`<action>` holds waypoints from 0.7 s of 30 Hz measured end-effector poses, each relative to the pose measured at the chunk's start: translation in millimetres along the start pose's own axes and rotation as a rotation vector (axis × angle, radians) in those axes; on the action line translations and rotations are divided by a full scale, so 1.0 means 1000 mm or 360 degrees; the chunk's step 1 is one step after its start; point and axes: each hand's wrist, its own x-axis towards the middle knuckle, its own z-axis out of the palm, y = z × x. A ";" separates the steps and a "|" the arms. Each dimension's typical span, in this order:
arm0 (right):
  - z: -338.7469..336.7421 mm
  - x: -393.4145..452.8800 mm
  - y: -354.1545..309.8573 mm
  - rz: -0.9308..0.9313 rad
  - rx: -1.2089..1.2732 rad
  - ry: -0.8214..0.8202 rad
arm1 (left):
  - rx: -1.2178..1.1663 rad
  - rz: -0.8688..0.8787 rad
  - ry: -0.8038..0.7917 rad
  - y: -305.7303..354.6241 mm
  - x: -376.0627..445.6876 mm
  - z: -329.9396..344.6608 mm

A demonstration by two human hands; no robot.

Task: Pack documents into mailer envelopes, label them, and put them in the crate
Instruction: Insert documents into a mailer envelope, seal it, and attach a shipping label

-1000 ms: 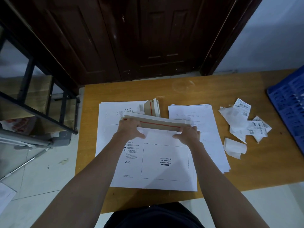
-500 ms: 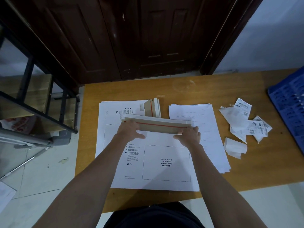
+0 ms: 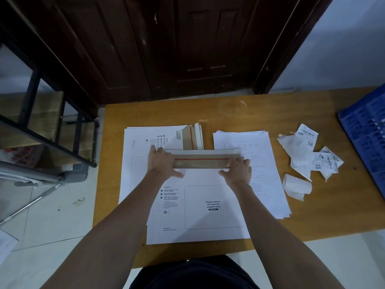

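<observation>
A white mailer envelope [image 3: 200,232] lies flat on the wooden table [image 3: 166,113] in front of me, printed waybill box up. Its long flap [image 3: 200,161], brown inside with a red strip, is partly folded toward me. My left hand [image 3: 161,163] grips the flap's left end, thumb lying on the envelope body. My right hand [image 3: 237,170] grips the right end the same way. A stack of printed documents [image 3: 260,147] lies just right of the envelope. A blue crate [image 3: 366,130] stands at the table's right edge.
More white mailers [image 3: 141,142] lie stacked under and behind the front one, some with flaps up. Crumpled shipping labels and backing paper [image 3: 308,151] lie between the documents and the crate. A dark door is behind the table, a metal rack at left.
The flap has tipped further toward me, showing more of its brown inner side. Both hands have stayed at its ends.
</observation>
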 end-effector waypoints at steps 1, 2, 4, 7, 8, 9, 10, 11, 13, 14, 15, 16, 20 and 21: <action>0.002 0.000 0.000 -0.0011 -0.0029 0.0021 | 0.0027 -0.0009 0.0048 0.000 0.000 0.001; 0.003 0.001 0.001 -0.0020 -0.0062 0.0037 | 0.0029 -0.0024 0.0091 -0.001 -0.001 0.003; 0.003 0.002 0.001 -0.0018 -0.0133 0.0039 | -0.0001 -0.0049 0.0189 -0.004 -0.006 0.007; 0.000 0.002 -0.006 0.0029 -0.0240 0.0032 | -0.0209 -0.0078 0.0474 -0.007 -0.019 0.023; -0.002 0.003 -0.012 0.0012 -0.0252 0.0056 | -0.0387 -0.0145 0.0569 -0.007 -0.024 0.030; -0.003 0.003 -0.019 -0.0038 -0.0206 0.0083 | -0.0599 -0.0256 0.0630 -0.006 -0.030 0.036; -0.005 0.003 -0.029 -0.0120 -0.0090 0.0092 | -0.0806 -0.0393 0.0634 -0.005 -0.037 0.041; -0.006 0.003 -0.040 -0.0218 0.0074 0.0074 | -0.0977 -0.0522 0.0593 -0.003 -0.043 0.045; -0.010 0.003 -0.065 -0.0411 0.0351 -0.0009 | -0.1210 -0.0652 0.0504 0.003 -0.053 0.053; -0.012 0.003 -0.077 -0.0486 0.0432 -0.0074 | -0.1262 -0.0642 0.0488 0.005 -0.057 0.057; -0.013 0.003 -0.089 -0.0543 0.0492 -0.0165 | -0.1270 -0.0594 0.0494 0.008 -0.060 0.060; -0.013 0.004 -0.099 -0.0579 0.0533 -0.0277 | -0.1247 -0.0523 0.0513 0.010 -0.062 0.063; -0.006 0.007 -0.117 -0.0562 0.0505 -0.0656 | -0.1198 -0.0361 0.0496 0.020 -0.073 0.072; -0.003 0.005 -0.117 -0.0563 0.0485 -0.0667 | -0.1228 -0.0381 0.0479 0.022 -0.074 0.074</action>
